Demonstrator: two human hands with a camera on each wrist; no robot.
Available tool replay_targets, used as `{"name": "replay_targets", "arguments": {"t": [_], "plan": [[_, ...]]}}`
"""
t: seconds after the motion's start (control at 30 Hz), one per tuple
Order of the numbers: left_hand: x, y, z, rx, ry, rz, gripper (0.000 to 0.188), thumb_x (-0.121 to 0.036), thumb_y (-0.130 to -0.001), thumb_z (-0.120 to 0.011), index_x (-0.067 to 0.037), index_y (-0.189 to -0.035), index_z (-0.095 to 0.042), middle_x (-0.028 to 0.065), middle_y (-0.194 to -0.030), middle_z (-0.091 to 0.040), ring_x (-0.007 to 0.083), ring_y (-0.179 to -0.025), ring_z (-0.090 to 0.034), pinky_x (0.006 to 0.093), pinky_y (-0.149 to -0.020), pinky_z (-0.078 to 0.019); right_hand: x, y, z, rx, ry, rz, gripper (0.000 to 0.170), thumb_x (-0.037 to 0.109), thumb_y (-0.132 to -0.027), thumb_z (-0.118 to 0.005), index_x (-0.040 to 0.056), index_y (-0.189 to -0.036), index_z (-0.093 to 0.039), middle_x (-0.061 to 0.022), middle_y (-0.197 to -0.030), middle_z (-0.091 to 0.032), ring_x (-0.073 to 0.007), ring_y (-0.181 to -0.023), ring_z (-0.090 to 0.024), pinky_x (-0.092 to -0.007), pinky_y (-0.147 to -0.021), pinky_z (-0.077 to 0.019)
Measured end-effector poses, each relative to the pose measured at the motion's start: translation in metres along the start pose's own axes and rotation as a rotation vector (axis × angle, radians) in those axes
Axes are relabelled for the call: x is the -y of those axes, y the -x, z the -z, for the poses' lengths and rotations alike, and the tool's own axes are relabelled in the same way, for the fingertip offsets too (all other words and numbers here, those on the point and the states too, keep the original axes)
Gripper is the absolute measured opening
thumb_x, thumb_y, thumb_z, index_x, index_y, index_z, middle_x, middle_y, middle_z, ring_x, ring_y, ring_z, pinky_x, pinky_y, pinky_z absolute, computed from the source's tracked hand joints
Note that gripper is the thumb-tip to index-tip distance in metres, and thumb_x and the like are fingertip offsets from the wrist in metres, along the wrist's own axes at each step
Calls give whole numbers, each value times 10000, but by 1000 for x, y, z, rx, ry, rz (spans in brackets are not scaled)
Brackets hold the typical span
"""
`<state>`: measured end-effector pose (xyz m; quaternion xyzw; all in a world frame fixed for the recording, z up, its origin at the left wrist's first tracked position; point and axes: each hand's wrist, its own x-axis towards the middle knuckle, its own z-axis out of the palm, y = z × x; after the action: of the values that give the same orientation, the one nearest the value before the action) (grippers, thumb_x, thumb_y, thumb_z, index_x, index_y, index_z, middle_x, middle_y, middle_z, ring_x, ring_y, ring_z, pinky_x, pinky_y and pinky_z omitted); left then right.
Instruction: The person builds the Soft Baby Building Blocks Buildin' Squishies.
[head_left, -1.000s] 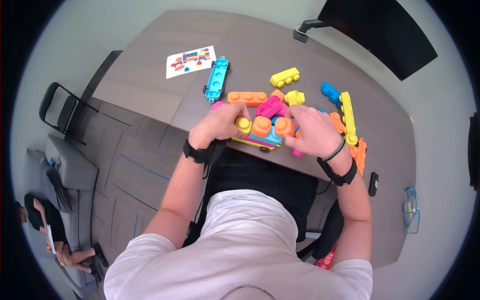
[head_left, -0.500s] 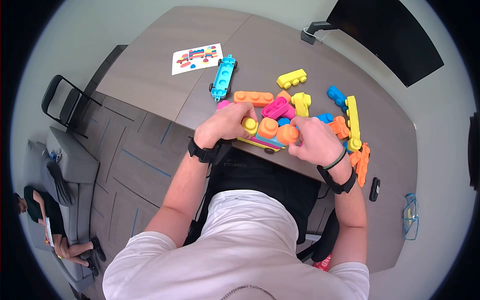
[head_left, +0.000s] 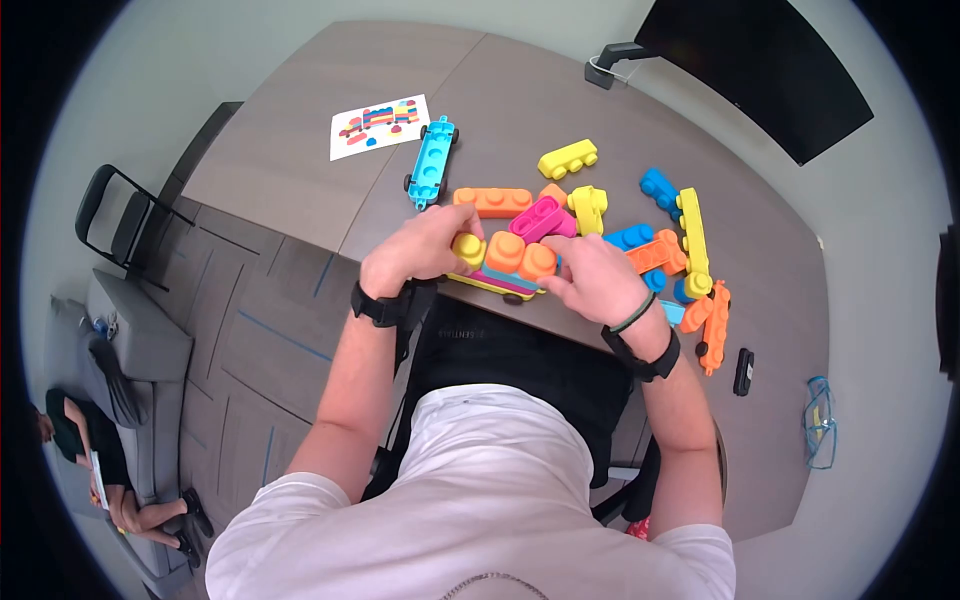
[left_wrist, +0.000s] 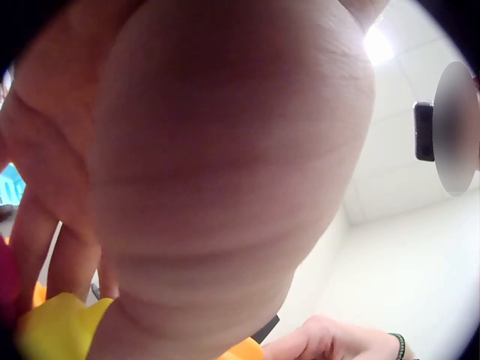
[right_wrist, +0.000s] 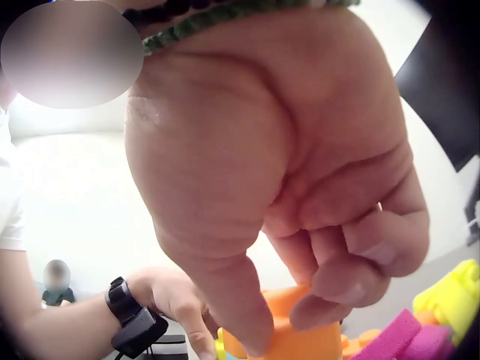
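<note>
While the head view shows the left hand [head_left: 420, 248] gripping the yellow block [head_left: 469, 250], the right hand [head_left: 604, 282] pinches the orange block [head_left: 537, 262] at its three o'clock, atop the wheeled stack [head_left: 488, 283]. The left wrist view has the thumb against the yellow block; the right, digits around the orange block.

Bench [head_left: 770, 260]: grey-brown | picture sheet [head_left: 350, 118], in from the left edge: white with red, blue and yellow print | wheeled base [head_left: 432, 163]: bright blue, black wheels | stack [head_left: 505, 251] by the near edge: yellow, orange, light blue, magenta | long block [head_left: 694, 235] towards the right edge: yellow | shirt [head_left: 470, 460]: plain white
</note>
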<state>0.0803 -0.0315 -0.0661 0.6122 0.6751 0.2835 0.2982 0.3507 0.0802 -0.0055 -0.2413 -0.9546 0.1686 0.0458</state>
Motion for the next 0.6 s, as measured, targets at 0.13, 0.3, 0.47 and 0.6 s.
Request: {"name": "replay_targets", "arguments": {"t": [0.13, 0.3, 0.47, 0.6], "plan": [[23, 11, 26, -29, -26, -23, 499, -34, -786, -947, -77, -1214, -693, 126, -1163, -778, 362, -1158, -732, 448, -955, -591, -5, -26, -15, 9, -171, 90, 549, 256, -901, -925, 18, -1359, -739, -130, -805, -729, -325, -774, -728, -436, -739, -570], [54, 38, 67, -135, 24, 42, 455, 67, -804, -875, -73, -1208, -719, 120, -1162, -790, 348, -1131, -738, 443, -966, -590, -3, -107, -9, 307, -252, 28, 588, 135, -902, -891, 47, -1452, -701, -133, -1014, -762, -277, -1028, -763, -408, -913, -597], [76, 50, 91, -224, 59, 209, 550, 102, -786, -858, -101, -1284, -741, 109, -1196, -802, 300, -1129, -752, 413, -944, -599, 3, -184, -82, -46, 140, 169, 557, 85, -958, -761, 139, -1508, -690, -163, -1362, -700, -333, -1330, -673, -467, -1010, -594], [77, 56, 90, -282, 16, 206, 635, 69, -766, -882, -130, -1351, -741, 120, -1251, -797, 320, -1193, -746, 427, -1001, -596, 7, -220, -122, -189, 425, 419, 407, 174, -1018, -710, 168, -1424, -736, -173, -1432, -689, -351, -1410, -614, -533, -1054, -577]]}}
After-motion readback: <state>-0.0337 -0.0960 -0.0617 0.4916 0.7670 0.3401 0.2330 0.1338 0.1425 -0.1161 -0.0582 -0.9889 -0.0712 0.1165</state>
